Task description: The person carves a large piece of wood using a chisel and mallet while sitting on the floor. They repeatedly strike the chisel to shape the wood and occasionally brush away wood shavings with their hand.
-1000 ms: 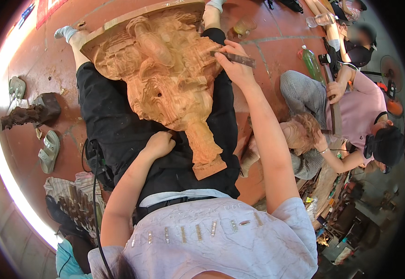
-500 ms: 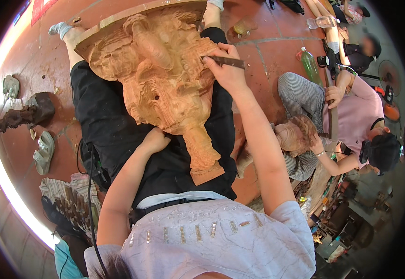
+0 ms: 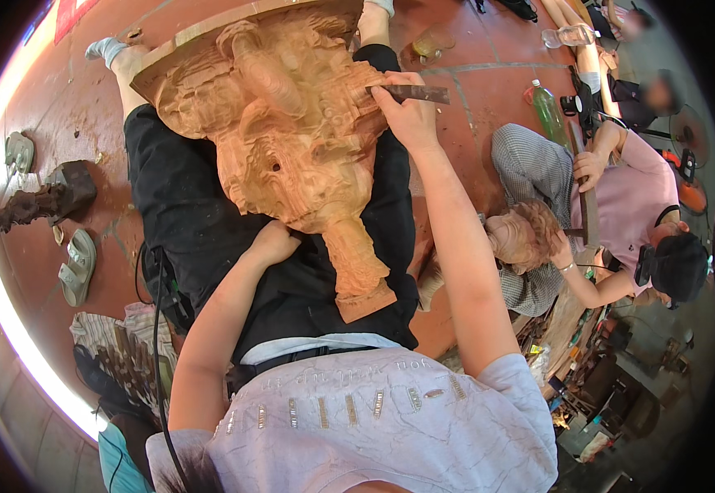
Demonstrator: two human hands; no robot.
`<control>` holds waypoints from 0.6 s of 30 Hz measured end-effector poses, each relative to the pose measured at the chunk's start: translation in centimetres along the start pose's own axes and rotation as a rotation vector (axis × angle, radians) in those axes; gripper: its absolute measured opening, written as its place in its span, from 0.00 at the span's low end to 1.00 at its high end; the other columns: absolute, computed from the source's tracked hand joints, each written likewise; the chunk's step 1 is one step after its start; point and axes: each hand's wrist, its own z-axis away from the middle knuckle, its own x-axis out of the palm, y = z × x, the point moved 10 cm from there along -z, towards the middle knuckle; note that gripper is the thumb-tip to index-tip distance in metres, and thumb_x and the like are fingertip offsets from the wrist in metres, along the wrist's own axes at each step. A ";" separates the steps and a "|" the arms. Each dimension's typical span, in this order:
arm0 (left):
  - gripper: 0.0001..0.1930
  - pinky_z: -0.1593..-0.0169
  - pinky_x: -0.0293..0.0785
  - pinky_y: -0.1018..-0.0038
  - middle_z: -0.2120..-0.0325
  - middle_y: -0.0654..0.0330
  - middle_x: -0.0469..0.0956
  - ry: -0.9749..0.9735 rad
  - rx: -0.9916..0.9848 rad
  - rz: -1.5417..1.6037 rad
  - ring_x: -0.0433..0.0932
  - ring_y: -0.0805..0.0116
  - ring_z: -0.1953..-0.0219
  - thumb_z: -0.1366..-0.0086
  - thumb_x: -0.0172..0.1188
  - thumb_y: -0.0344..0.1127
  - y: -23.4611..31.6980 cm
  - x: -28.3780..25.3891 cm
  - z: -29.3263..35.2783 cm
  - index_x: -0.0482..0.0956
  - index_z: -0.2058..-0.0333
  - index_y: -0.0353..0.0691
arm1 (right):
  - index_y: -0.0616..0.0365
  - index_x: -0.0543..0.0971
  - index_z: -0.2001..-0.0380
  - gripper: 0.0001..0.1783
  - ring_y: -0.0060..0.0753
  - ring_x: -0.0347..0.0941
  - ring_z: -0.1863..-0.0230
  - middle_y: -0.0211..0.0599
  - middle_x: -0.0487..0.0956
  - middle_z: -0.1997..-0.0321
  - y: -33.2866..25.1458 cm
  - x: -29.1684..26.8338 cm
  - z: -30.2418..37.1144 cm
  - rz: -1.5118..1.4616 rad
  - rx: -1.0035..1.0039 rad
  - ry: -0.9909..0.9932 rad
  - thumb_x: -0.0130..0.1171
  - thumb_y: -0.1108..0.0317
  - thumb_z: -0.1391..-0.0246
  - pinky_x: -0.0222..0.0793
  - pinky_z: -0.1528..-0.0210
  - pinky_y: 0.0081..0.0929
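Observation:
A large, pale orange wood carving (image 3: 292,156) with deeply cut relief lies across my lap. Its narrow, stem-like end (image 3: 356,267) points toward me. My right hand (image 3: 411,115) pinches a dark brown flat strip (image 3: 425,94) between thumb and fingers, with the strip's near tip at the carving's right edge. I cannot make out whether the strip is a blade or folded abrasive. Curled at the carving's lower left edge, my left hand (image 3: 274,244) rests against my dark trousers. Its fingertips are hidden, so what they grip does not show.
A co-worker in a pink top (image 3: 633,185) sits at the right with another carving (image 3: 522,238). Green bottle (image 3: 548,113) stands near them. Sandals (image 3: 78,267) and a dark carved piece (image 3: 70,193) lie left on the red tiles. A black cable (image 3: 159,329) runs along my left side.
My right hand has shifted slightly to the right with the dark strip, whose tip has drawn back toward the carving's edge. My left hand stays in place.

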 end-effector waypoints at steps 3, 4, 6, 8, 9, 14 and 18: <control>0.23 0.47 0.68 0.64 0.52 0.46 0.73 0.013 0.017 0.006 0.70 0.48 0.48 0.47 0.57 0.31 0.3 -0.1 0.1 0.71 0.50 0.38 | 0.62 0.79 0.69 0.14 0.43 0.71 0.56 0.43 0.73 0.58 -0.3 -0.1 0.1 0.046 -0.001 0.044 0.64 0.63 0.54 0.67 0.54 0.34; 0.24 0.47 0.68 0.64 0.52 0.46 0.73 0.021 0.028 0.011 0.70 0.48 0.48 0.48 0.57 0.31 0.4 -0.2 0.1 0.71 0.50 0.38 | 0.63 0.79 0.69 0.14 0.43 0.72 0.56 0.43 0.74 0.58 -1.2 0.3 0.3 0.146 -0.055 0.074 0.64 0.63 0.54 0.67 0.54 0.34; 0.21 0.51 0.70 0.62 0.58 0.42 0.75 0.063 0.074 0.035 0.72 0.45 0.53 0.48 0.57 0.33 1.0 -0.7 0.3 0.74 0.54 0.35 | 0.63 0.79 0.69 0.14 0.43 0.73 0.58 0.44 0.74 0.60 -1.5 0.7 0.5 0.210 -0.101 0.078 0.64 0.63 0.55 0.68 0.55 0.34; 0.19 0.53 0.71 0.60 0.61 0.40 0.76 0.091 0.096 0.032 0.74 0.43 0.56 0.48 0.57 0.34 1.1 -0.9 0.4 0.75 0.56 0.34 | 0.63 0.79 0.69 0.15 0.43 0.73 0.60 0.44 0.75 0.62 -0.9 0.3 -0.4 0.139 -0.097 0.037 0.65 0.62 0.55 0.68 0.55 0.35; 0.19 0.53 0.71 0.60 0.61 0.40 0.76 0.099 0.096 0.017 0.74 0.43 0.56 0.48 0.56 0.34 0.9 -0.8 0.4 0.75 0.56 0.34 | 0.63 0.78 0.69 0.15 0.42 0.73 0.60 0.44 0.74 0.62 -0.9 0.1 -0.8 0.159 -0.065 0.009 0.64 0.62 0.55 0.68 0.55 0.34; 0.19 0.52 0.71 0.61 0.60 0.40 0.76 0.093 0.106 0.039 0.73 0.43 0.55 0.48 0.56 0.33 1.1 -0.8 0.4 0.75 0.56 0.34 | 0.58 0.80 0.76 0.09 0.46 0.72 0.61 0.44 0.74 0.63 -1.6 0.1 0.8 0.130 -0.132 0.151 0.63 0.64 0.57 0.69 0.59 0.37; 0.20 0.51 0.70 0.62 0.59 0.40 0.76 0.064 0.055 0.045 0.73 0.44 0.54 0.48 0.56 0.33 0.9 -0.9 0.5 0.75 0.55 0.35 | 0.60 0.79 0.70 0.12 0.44 0.72 0.58 0.44 0.74 0.59 0.0 -1.4 -0.4 0.017 -0.078 0.076 0.58 0.62 0.50 0.68 0.55 0.36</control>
